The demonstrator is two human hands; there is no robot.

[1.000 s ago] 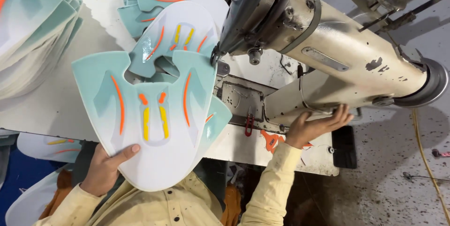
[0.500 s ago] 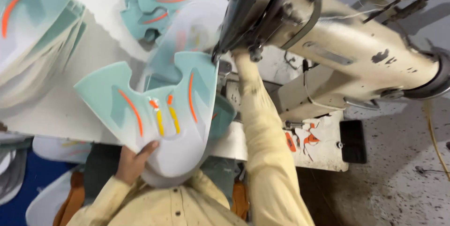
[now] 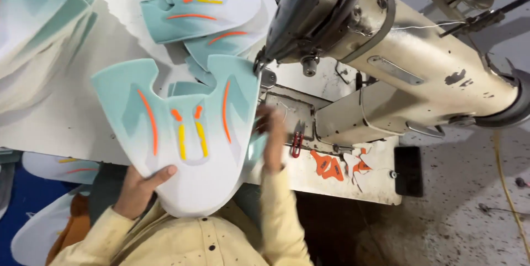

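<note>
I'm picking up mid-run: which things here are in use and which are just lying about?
In use:
left hand holding the teal and white shoe upper
right hand at its edge
sewing machine

Lying about:
stacked uppers
red clip
orange scraps

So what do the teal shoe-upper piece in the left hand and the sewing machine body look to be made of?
The shoe-upper piece looks like a thin synthetic sheet, matte, teal fading to white with orange and yellow stripes; it stays fairly flat in the left hand. The sewing machine body looks like painted metal: cream paint, chipped to dark patches.
</note>
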